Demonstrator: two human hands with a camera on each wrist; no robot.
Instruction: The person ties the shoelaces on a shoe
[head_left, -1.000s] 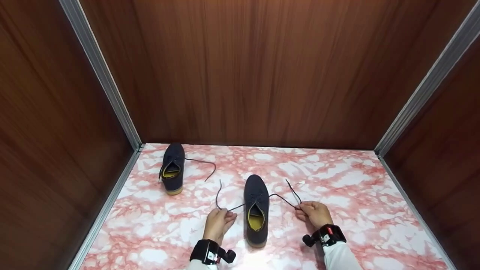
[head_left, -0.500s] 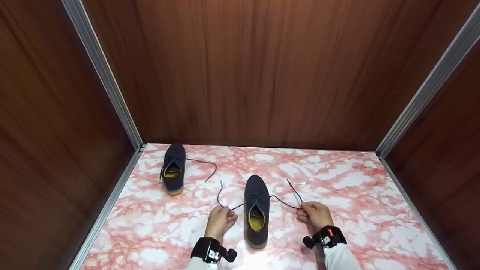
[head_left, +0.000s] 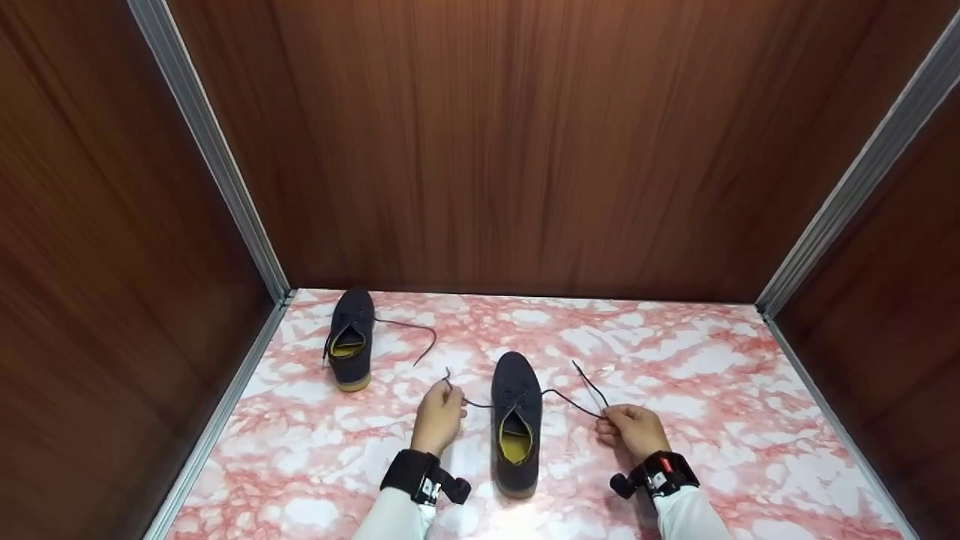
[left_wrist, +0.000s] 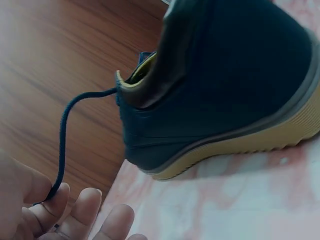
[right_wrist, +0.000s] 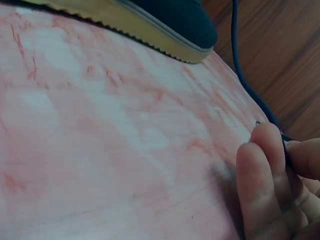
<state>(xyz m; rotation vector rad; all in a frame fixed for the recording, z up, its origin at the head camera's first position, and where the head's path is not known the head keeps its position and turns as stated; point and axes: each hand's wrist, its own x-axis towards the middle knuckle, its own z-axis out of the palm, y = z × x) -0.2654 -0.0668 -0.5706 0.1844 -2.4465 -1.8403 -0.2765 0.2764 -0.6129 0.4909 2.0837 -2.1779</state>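
A dark navy shoe (head_left: 516, 375) with a yellow insole stands toe-away between my hands, its tan sole flat on the table. Its lace runs out to both sides. My left hand (head_left: 438, 416) pinches the left shoelace (left_wrist: 62, 140) between thumb and forefinger, and a short tip sticks out past the fingers. On the other side, my right hand (head_left: 634, 429) pinches the right shoelace (head_left: 570, 402) partway along, its free end pointing up and away. In the right wrist view the thumb and fingertips (right_wrist: 267, 140) meet on the lace.
A matching navy shoe (head_left: 352, 326) stands at the back left, with one lace (head_left: 409, 324) trailing to its right. Brown wood-grain panels (head_left: 525, 150) with grey metal corner strips enclose the pink-and-white marbled table (head_left: 712, 390) at the back and both sides.
My left hand has moved forward along its lace, so a shorter tip shows beyond the fingers. The right hand keeps its pinch and has hardly moved.
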